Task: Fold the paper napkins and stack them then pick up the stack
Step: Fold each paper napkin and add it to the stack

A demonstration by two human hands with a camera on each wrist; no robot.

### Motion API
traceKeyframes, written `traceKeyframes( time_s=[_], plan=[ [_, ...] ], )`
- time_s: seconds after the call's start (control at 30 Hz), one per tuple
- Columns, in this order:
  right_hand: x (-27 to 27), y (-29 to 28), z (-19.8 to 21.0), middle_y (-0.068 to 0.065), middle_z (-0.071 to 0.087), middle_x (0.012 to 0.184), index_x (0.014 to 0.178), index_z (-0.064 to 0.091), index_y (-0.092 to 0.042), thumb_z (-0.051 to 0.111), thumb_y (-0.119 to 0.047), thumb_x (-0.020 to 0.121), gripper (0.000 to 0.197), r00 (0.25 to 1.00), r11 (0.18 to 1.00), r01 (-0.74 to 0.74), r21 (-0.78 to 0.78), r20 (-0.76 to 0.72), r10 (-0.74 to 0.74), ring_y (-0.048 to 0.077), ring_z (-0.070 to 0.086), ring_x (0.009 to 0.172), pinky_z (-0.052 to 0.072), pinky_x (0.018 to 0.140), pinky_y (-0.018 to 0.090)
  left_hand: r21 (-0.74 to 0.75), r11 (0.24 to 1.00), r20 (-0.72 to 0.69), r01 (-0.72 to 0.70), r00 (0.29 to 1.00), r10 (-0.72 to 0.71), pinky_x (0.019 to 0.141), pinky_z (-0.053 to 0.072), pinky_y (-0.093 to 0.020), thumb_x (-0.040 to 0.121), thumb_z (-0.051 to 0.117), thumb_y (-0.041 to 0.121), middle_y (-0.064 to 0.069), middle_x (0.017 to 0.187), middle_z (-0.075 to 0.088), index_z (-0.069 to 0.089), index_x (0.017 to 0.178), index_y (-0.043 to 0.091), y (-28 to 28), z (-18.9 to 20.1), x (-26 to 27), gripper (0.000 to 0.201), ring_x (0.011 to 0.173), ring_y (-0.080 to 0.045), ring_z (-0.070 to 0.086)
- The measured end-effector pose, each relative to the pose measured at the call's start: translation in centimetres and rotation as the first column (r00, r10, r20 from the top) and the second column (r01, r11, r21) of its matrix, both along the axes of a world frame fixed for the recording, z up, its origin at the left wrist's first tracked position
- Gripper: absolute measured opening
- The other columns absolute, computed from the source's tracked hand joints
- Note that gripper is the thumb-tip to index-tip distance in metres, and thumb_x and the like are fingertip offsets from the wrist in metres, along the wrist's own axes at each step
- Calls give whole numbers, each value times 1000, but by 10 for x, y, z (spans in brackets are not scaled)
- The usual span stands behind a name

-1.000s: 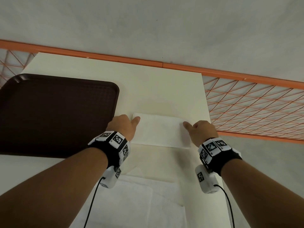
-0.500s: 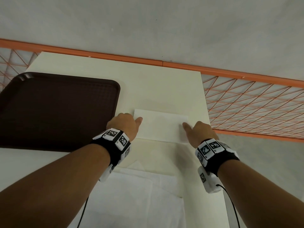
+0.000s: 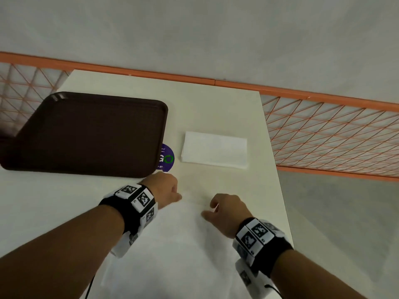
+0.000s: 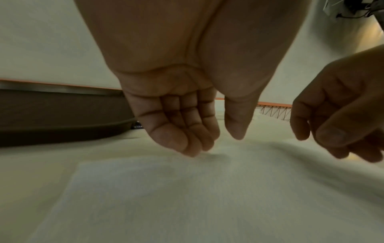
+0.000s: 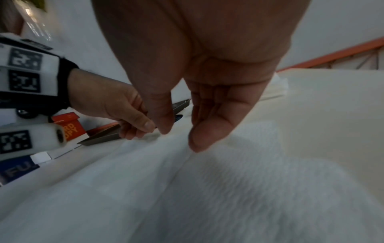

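Observation:
A folded white napkin (image 3: pixel 214 153) lies alone on the cream table (image 3: pixel 216 108), right of the tray. Closer to me, a flat unfolded napkin (image 3: pixel 183 244) spreads across the table. My left hand (image 3: pixel 170 190) is at its far left edge. In the left wrist view the left hand (image 4: pixel 216 143) has loosely curled fingers (image 4: pixel 187 144) touching the paper, with the thumb apart. My right hand (image 3: pixel 222 209) is over the far right part. In the right wrist view the right hand (image 5: pixel 180 139) has its fingertips (image 5: pixel 197 146) on the flat napkin (image 5: pixel 207 197), nothing pinched.
A dark brown tray (image 3: pixel 86 134) sits on the left of the table. A round purple sticker (image 3: pixel 166 157) shows at its right rim. An orange mesh railing (image 3: pixel 323 134) runs behind and to the right. The table's right edge is close to my right wrist.
Both hands have let go of the folded napkin and drawn back toward me, onto the far edge of the flat napkin. The folded napkin stays where it was pressed.

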State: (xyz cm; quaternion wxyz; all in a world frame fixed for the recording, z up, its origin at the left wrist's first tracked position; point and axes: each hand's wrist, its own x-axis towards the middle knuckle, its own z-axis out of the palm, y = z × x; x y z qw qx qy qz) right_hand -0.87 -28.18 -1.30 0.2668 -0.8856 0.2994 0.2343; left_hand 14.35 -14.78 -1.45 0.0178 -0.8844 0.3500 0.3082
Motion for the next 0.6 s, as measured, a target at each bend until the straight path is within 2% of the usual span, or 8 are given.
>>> traceKeyframes(
  time_s=[0.17,0.27,0.37,0.5,0.6],
  plan=[
    [-6,31,-8,6,58,121,120,54,-13,68,-54,79,59,988,989,145,-18,-52,-146,26,59,108,48,84,30,28,999,-78,-23,997,25,82,50,-27,82,66,36,1,104,66,63,88,25,30,-7,-24,14,95,-19,62],
    [-2,38,-9,6,58,119,120,53,-12,71,-52,78,61,965,966,257,-17,-44,-257,26,60,107,48,82,30,10,999,-91,-42,995,43,85,48,-27,84,64,31,-1,114,61,65,104,23,43,-9,-36,22,102,-20,60],
    [1,42,-13,8,59,120,122,53,-9,75,-46,77,62,923,922,384,52,-21,-384,27,60,108,51,89,34,-29,998,-88,-49,995,47,90,48,-28,86,61,27,-3,120,59,64,112,21,50,-8,-41,26,107,-22,59],
    [3,46,-19,9,62,112,119,52,-11,83,-37,68,65,821,794,553,253,-5,-570,28,63,97,55,87,39,-58,997,-93,-47,995,41,92,48,-30,89,59,26,-5,122,59,63,114,20,56,-6,-47,26,109,-24,58],
    [2,48,-16,14,67,107,102,57,-12,85,-24,69,44,761,650,594,474,-70,-645,29,67,88,59,80,47,-94,994,-99,-47,994,37,93,48,-30,90,57,24,-6,122,59,62,117,20,62,-7,-49,27,110,-24,58]
  ],
)
